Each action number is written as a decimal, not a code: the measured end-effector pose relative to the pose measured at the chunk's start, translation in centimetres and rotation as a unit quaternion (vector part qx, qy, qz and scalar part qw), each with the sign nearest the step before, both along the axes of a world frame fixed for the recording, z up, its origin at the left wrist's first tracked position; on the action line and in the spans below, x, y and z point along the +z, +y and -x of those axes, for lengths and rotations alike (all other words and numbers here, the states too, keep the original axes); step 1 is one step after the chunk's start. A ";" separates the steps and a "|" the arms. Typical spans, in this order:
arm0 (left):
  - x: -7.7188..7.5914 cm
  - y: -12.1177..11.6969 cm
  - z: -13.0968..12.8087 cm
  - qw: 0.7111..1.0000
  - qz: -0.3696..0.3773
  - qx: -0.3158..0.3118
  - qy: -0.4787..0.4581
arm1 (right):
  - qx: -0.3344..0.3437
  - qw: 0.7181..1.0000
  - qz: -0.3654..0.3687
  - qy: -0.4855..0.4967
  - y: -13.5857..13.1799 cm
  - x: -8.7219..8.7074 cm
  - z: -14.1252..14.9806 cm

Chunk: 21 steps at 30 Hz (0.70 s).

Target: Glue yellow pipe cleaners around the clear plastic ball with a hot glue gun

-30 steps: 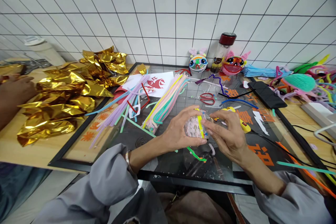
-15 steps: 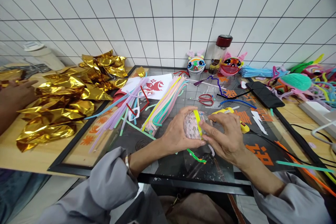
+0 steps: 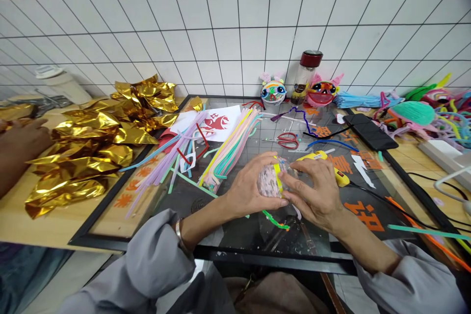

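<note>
Ball (image 3: 267,182) sits between both hands, over the near middle of the desk (image 3: 18,223). Left hand (image 3: 246,187) — grip wrapped round its left side. Right hand (image 3: 319,192) — grip closed on its right, thumb by a yellow band (image 3: 277,170). Scissors (image 3: 289,140) lie farther off.

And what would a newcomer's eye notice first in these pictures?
Probably the crumpled gold foil, heaped at the left. Next, two colourful toy heads at the back, on either side of a bottle. In front, the left hand holds a ball with a yellow strip, the right hand touching it.
</note>
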<state>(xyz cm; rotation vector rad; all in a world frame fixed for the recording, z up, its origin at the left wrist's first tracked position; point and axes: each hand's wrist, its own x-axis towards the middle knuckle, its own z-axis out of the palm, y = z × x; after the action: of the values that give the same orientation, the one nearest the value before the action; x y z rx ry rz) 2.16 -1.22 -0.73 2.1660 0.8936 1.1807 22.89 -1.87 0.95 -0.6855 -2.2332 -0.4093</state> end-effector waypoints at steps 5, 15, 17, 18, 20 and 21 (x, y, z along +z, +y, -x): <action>0.0 0.1 0.1 1.000 -0.026 -0.009 -0.008 | -0.002 1.000 -0.001 0.004 0.0 0.0 0.1; 0.2 0.0 0.1 1.000 -0.013 -0.006 0.008 | -0.006 1.000 0.008 0.005 0.0 -0.2 0.0; 0.2 -0.2 0.0 1.000 0.010 0.012 0.006 | -0.007 1.000 0.008 0.004 0.0 -0.2 -0.1; 0.2 -0.3 0.0 0.999 0.025 0.024 0.004 | -0.007 1.000 0.009 0.004 0.0 -0.3 -0.1; 0.2 -0.4 -0.1 0.998 0.050 0.043 0.000 | -0.007 1.000 0.009 0.004 0.0 -0.3 -0.1; 0.1 -0.4 -0.1 0.997 0.056 0.045 0.000 | -0.007 1.000 0.010 0.005 0.0 -0.3 -0.1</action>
<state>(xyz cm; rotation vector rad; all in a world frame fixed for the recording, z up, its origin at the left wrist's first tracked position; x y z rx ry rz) 2.28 -1.65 -0.58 2.0545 1.0417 1.1453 22.99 -1.87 0.67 -0.7111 -2.2275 -0.3911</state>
